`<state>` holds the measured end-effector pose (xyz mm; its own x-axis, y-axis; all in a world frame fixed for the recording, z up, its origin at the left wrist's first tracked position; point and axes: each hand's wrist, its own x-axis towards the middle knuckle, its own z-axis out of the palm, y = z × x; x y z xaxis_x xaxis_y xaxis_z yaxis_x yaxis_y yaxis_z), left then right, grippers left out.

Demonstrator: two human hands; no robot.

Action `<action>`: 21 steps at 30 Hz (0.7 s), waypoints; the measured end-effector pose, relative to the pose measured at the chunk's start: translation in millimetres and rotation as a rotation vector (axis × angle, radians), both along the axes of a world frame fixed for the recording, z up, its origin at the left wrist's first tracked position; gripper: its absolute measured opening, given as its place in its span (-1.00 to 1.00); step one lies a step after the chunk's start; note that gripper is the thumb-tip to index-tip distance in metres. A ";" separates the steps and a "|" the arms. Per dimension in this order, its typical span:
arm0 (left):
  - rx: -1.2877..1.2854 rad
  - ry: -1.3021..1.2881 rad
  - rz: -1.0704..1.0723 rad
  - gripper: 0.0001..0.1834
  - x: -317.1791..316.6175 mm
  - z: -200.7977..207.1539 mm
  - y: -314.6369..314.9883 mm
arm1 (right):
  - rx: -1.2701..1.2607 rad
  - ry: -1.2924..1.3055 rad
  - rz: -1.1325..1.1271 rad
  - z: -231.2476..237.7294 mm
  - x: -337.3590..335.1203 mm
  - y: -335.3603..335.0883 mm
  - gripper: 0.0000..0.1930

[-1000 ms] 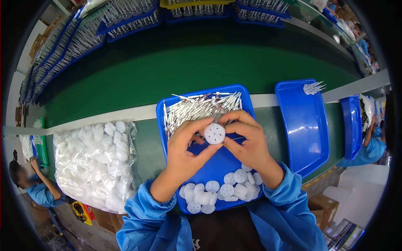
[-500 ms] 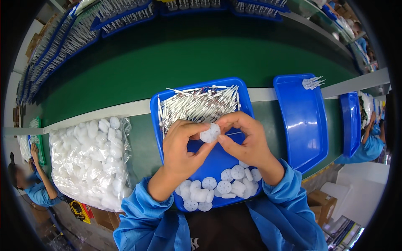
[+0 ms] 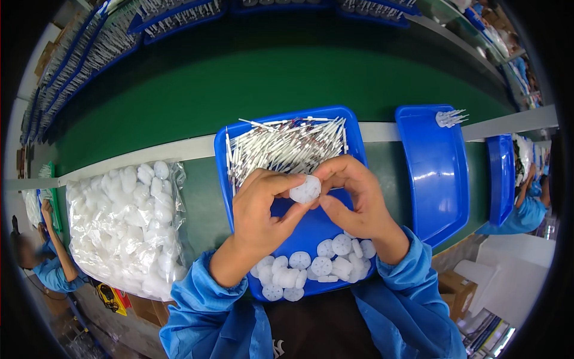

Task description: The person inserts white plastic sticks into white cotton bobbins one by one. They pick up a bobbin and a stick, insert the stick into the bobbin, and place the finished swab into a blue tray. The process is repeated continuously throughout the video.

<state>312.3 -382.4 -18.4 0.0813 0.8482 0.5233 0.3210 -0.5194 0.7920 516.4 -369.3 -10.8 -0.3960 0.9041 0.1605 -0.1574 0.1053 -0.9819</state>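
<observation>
Between my hands is a round white plastic disc (image 3: 305, 189) with small holes in its face. My left hand (image 3: 263, 209) pinches it between thumb and fingers from the left. At its right edge, the thumb and bent fingers of my right hand (image 3: 356, 197) close on it; whether they also hold a thin stick is hidden. Under both hands is a blue tray (image 3: 299, 239). Its far part holds a heap of thin white sticks (image 3: 281, 149), some with dark parts. Several more white discs (image 3: 299, 259) are piled along its near edge.
Left of the tray, a clear plastic bag (image 3: 125, 227) is full of white discs. On the right, another blue tray (image 3: 439, 185) has a cluster of discs with sticks (image 3: 451, 118) at its far corner. Loaded blue trays (image 3: 185, 24) line the far side. Co-workers (image 3: 54, 269) are at both sides.
My hands and the disc have shifted very slightly to the right, and the disc's face has turned a little. Both hands keep their grip.
</observation>
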 end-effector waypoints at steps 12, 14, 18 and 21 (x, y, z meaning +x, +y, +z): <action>0.046 0.041 -0.088 -0.56 -6.7 5.8 2.2 | 0.267 -0.533 -0.352 8.2 12.1 -5.5 -0.88; 0.023 0.015 -0.074 -0.57 -11.9 4.7 2.5 | 0.635 -1.004 -0.303 18.8 21.4 -13.0 -0.80; -0.047 -0.056 0.004 -0.64 -10.4 3.0 7.1 | 0.873 -1.260 -0.189 14.0 20.8 -21.3 -0.72; -0.195 -0.272 -0.011 -0.69 -8.0 -3.5 4.3 | 0.770 -1.092 -0.184 17.3 19.6 -12.1 -0.71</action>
<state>304.3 -378.1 -21.9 -0.0297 0.9343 0.3551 0.0796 -0.3520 0.9326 536.0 -381.4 6.5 -0.5295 0.7813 0.3304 0.7367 0.6166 -0.2777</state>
